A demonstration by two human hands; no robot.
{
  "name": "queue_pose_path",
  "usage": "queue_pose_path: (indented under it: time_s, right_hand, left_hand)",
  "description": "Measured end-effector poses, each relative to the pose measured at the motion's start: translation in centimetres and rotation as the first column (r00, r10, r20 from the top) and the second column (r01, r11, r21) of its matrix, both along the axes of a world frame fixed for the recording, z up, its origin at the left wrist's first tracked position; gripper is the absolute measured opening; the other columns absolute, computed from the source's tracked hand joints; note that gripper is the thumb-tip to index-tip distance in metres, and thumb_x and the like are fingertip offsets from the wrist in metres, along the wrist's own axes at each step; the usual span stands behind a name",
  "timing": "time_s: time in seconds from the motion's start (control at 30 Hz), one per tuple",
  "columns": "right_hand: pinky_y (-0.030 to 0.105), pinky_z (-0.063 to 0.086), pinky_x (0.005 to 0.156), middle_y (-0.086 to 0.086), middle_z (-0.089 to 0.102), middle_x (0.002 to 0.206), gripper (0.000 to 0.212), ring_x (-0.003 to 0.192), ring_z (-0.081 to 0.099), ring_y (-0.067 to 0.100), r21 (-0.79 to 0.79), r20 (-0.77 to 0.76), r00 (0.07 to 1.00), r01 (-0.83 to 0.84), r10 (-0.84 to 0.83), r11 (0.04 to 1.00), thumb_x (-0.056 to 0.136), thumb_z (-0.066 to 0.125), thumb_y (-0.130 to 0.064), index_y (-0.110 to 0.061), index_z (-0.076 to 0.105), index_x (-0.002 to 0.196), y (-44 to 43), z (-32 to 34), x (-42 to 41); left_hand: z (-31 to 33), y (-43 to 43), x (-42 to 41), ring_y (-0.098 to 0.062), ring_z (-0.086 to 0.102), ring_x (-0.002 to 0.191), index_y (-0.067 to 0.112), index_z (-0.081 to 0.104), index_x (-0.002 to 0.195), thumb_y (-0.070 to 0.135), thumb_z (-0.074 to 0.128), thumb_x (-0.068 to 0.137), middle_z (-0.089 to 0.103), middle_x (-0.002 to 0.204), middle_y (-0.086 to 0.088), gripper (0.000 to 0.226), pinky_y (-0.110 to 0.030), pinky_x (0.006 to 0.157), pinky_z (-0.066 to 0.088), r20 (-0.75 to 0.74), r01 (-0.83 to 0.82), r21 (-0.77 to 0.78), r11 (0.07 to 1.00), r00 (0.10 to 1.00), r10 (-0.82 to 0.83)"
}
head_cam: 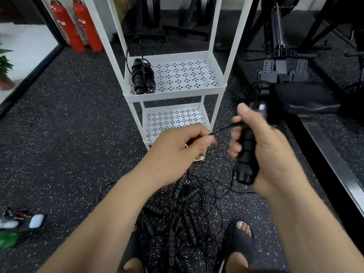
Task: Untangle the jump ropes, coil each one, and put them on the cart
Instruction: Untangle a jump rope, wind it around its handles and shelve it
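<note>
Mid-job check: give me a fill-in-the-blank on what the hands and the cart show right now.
1. The right hand grips a black foam ____.
2. The left hand pinches its thin ____.
3. The white cart holds ____ coiled jump rope.
4. The tangled ropes lie on the ____.

Missing: handle, cord, one, floor.

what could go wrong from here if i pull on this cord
1. The left hand pinches a cord from the handle in the right hand; it seems to lead into the tangled pile; pulling hard may tighten knots.
2. Loops lie by the sandalled foot; they could snag it.
</note>
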State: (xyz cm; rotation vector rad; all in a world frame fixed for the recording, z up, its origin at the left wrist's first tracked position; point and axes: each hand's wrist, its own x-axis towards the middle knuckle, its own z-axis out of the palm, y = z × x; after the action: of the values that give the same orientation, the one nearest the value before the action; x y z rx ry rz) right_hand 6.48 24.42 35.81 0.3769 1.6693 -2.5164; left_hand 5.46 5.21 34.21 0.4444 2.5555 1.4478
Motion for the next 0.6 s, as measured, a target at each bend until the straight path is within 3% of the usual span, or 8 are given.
queue_pose_path:
  time_s: [0.07,0.13,0.2,0.33,0.4,0.47,0.6]
  right_hand:
    - [0.025,0.044,0.049,0.004,0.060,0.072,0.033,0.055,0.049,0.015,0.134,0.046,0.995,-0.091,0.086,0.987,0.089,0.081,-0.039,-0.012,0.066,0.099,-1.0,-0.4,0.3]
    - [0.029,0.043,0.051,0.006,0.060,0.070,0.028,0.054,0.050,0.016,0.243,0.048,0.996,-0.079,0.069,0.967,0.094,0.079,-0.035,-0.015,0.065,0.081,-1.6,-0.7,0.3]
    - [0.031,0.043,0.052,0.007,0.060,0.069,0.028,0.053,0.050,0.017,0.251,0.014,1.000,-0.029,0.027,0.968,0.096,0.077,-0.030,-0.017,0.064,0.075,-1.7,-0.6,0.2]
    - [0.027,0.043,0.048,0.003,0.060,0.068,0.017,0.051,0.049,0.015,0.104,-0.084,0.988,0.135,-0.126,0.985,0.098,0.075,-0.023,-0.013,0.063,0.093,-0.6,0.4,-0.1]
    - [0.026,0.043,0.048,0.000,0.059,0.069,0.023,0.051,0.048,0.013,0.010,-0.122,0.965,0.234,-0.231,0.972,0.098,0.074,-0.023,-0.008,0.061,0.109,0.5,0.8,-0.5]
    - [0.026,0.042,0.049,-0.001,0.056,0.070,0.027,0.052,0.047,0.012,-0.038,-0.135,0.946,0.292,-0.295,0.956,0.099,0.074,-0.026,-0.008,0.059,0.113,1.4,1.0,-0.7]
    - [0.025,0.041,0.051,0.000,0.057,0.074,0.029,0.055,0.046,0.013,-0.038,-0.105,0.971,0.210,-0.213,0.977,0.097,0.076,-0.032,-0.012,0.058,0.108,1.5,0.6,-0.4]
  left_hand:
    - [0.0,0.3,0.1,-0.007,0.069,0.079,0.034,0.070,0.092,0.038,0.060,0.107,0.072,0.080,0.014,0.018,-0.032,0.078,0.053,-0.036,0.005,0.005,1.000,0.999,-0.005]
    - [0.0,0.4,0.2,-0.003,0.069,0.079,0.031,0.069,0.091,0.036,0.061,0.107,0.073,0.079,0.013,0.018,-0.023,0.074,0.047,-0.036,0.007,0.004,1.000,0.999,-0.007]
    - [-0.3,0.3,0.2,0.000,0.069,0.079,0.032,0.070,0.094,0.036,0.061,0.107,0.074,0.081,0.013,0.016,-0.016,0.072,0.045,0.000,0.023,0.000,1.000,1.000,-0.023]
    - [-0.8,0.2,0.3,0.002,0.071,0.082,0.033,0.068,0.093,0.044,0.061,0.106,0.076,0.085,0.015,0.018,-0.027,0.083,0.054,0.062,0.060,-0.028,0.998,0.996,-0.058]
    - [-0.8,0.1,0.3,0.005,0.070,0.080,0.035,0.068,0.093,0.045,0.060,0.107,0.076,0.086,0.016,0.018,-0.019,0.077,0.051,0.086,0.057,-0.046,0.997,0.995,-0.053]
    - [-0.7,-0.1,0.2,0.010,0.067,0.074,0.037,0.070,0.096,0.043,0.058,0.107,0.076,0.088,0.018,0.017,-0.007,0.065,0.043,0.110,0.055,-0.076,0.996,0.993,-0.046]
    - [-0.8,-0.3,0.0,0.007,0.070,0.084,0.040,0.071,0.099,0.042,0.055,0.109,0.075,0.088,0.021,0.019,-0.012,0.075,0.047,0.106,0.044,-0.108,0.993,0.994,-0.032]
